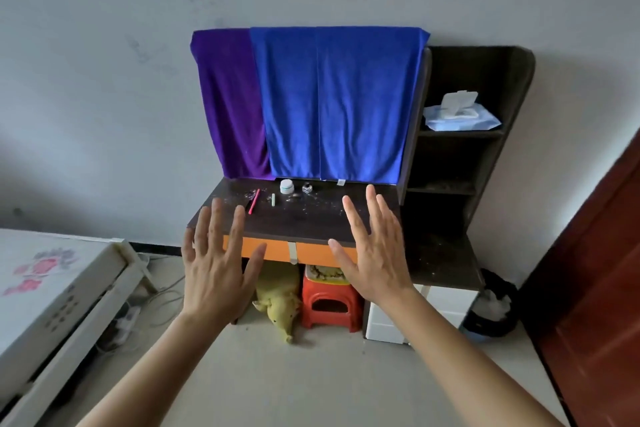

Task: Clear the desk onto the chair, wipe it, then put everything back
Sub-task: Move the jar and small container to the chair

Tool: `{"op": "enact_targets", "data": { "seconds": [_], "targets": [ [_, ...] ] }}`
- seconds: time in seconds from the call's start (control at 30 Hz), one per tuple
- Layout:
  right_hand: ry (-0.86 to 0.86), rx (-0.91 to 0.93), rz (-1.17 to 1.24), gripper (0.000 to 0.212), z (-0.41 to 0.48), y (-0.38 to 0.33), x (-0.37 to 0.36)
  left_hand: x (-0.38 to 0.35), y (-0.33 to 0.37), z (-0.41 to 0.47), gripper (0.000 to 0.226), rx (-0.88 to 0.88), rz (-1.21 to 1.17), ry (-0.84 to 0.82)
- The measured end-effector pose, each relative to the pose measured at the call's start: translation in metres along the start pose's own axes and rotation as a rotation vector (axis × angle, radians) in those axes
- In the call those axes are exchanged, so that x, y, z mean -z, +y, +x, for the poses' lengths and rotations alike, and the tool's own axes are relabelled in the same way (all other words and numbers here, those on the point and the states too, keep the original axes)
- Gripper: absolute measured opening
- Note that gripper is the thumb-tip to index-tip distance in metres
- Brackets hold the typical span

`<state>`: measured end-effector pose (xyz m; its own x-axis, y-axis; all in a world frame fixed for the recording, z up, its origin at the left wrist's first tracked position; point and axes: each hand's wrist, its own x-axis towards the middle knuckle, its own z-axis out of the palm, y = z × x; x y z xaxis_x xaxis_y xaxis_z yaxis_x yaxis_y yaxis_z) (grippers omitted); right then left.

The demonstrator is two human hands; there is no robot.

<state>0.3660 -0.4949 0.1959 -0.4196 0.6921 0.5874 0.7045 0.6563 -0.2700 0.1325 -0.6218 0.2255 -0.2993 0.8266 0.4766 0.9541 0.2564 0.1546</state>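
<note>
Both arms reach forward. The left hand (216, 265) and right hand (375, 253) hover palm-down, fingers (216, 218) straight and spread, holding nothing, in front of the worktop (311, 218). Below it a red stool (327, 302) stands on the floor beside a yellow plush toy (280, 298). On the dusty dark worktop a pink pen (254, 201) and a small green stick (273, 199) lie at the left, with a white jar (286, 186) and a small clear bottle (307, 187) nearer the back. Behind them hang a purple towel (228, 104) and a blue towel (332, 104). A pack of wipes (457, 113) sits on the side shelf (460, 133) at the right.
</note>
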Motion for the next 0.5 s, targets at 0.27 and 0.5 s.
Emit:
{"op": "enact_targets", "data": {
  "seconds": [0.27, 0.5],
  "targets": [
    [-0.088, -0.045, 0.035, 0.076, 0.125, 0.101, -0.072, -0.086, 0.031, 0.151, 0.072, 0.068, 0.02, -0.049],
    [-0.146, -0.074, 0.027, 0.077, 0.226, 0.151, -0.128, -0.138, 0.028, 0.236, 0.071, 0.134, 0.02, -0.077]
  ]
}}
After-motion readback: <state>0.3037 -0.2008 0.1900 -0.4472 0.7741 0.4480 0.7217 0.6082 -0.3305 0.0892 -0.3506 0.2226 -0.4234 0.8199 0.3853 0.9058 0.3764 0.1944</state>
